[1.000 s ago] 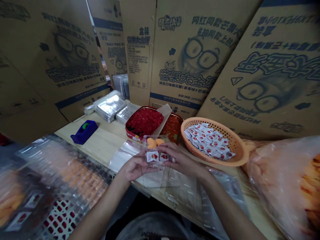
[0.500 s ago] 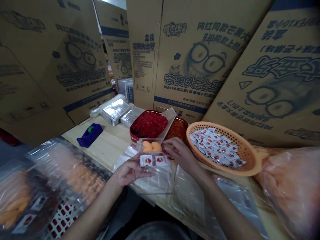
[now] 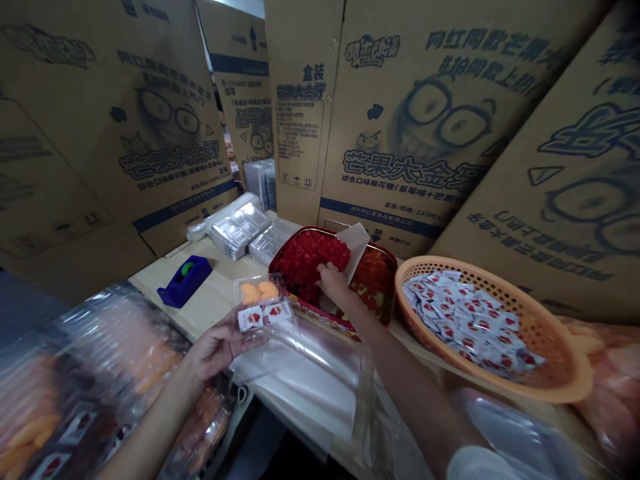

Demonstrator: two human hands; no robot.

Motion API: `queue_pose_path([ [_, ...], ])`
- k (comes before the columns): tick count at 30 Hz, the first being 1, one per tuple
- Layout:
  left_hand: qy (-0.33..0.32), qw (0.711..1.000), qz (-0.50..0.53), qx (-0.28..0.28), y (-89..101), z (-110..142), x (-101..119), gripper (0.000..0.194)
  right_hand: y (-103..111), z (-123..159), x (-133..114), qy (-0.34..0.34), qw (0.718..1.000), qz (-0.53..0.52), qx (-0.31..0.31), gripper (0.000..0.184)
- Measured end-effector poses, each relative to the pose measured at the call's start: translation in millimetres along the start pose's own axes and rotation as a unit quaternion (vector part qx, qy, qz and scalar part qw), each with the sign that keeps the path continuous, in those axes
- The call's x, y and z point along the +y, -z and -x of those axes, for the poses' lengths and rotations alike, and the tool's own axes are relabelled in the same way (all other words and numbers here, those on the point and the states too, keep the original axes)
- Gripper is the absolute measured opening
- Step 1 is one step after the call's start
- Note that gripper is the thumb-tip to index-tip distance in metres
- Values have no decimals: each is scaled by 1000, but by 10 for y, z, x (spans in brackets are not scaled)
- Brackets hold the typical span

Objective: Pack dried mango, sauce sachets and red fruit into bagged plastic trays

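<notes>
My left hand (image 3: 220, 347) pinches the near left edge of a clear plastic tray (image 3: 274, 335) over the table. Orange heart-like candies (image 3: 260, 292) sit in its far part, and two white sachets (image 3: 264, 316) with red print lie in front of them. My right hand (image 3: 334, 283) is down at a red tin (image 3: 320, 316) full of small red pieces (image 3: 315, 252). Its fingers are curled against the pieces at the right side of the heap; what they pinch is hidden. A whitish divider (image 3: 356, 248) stands beside that hand, with orange-red pieces (image 3: 373, 277) to its right.
An orange basket (image 3: 575, 373) of white sachets stands on the right. A blue tape dispenser (image 3: 185, 283) and stacked clear trays (image 3: 237, 227) are at the left back. Filled packs (image 3: 125, 333) lie at the left. Large cardboard boxes (image 3: 400, 133) wall off the back.
My right hand has moved from beside the tray forward into the red pieces. The left hand has shifted left with the tray, and the view has turned a little.
</notes>
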State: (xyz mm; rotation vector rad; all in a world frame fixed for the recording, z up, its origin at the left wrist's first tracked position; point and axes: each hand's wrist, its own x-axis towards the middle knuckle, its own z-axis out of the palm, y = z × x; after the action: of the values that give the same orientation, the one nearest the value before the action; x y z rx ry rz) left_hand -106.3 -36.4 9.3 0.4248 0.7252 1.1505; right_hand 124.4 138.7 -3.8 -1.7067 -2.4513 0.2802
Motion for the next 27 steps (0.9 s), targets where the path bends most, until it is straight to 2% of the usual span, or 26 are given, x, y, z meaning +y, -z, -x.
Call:
queue_pose_path([
  [3,-9,1000,0,11,64,-47,70,78,26,-6,-94,17,999,10,26,27],
  [9,-43,998,11,54,161,12,205,78,-59,-235,-462,171,985,-2,-16,21],
  [14,-53,996,15,72,210,78,237,78,-183,-402,-628,205,978,18,-31,23],
  [17,-50,997,24,57,242,56,216,78,-227,-404,-645,206,978,30,-31,25],
  [21,-37,998,5,47,212,5,179,79,-291,-375,-707,163,986,41,-5,34],
  [27,-24,997,1,75,117,-16,145,77,-332,-408,-781,130,991,19,21,30],
])
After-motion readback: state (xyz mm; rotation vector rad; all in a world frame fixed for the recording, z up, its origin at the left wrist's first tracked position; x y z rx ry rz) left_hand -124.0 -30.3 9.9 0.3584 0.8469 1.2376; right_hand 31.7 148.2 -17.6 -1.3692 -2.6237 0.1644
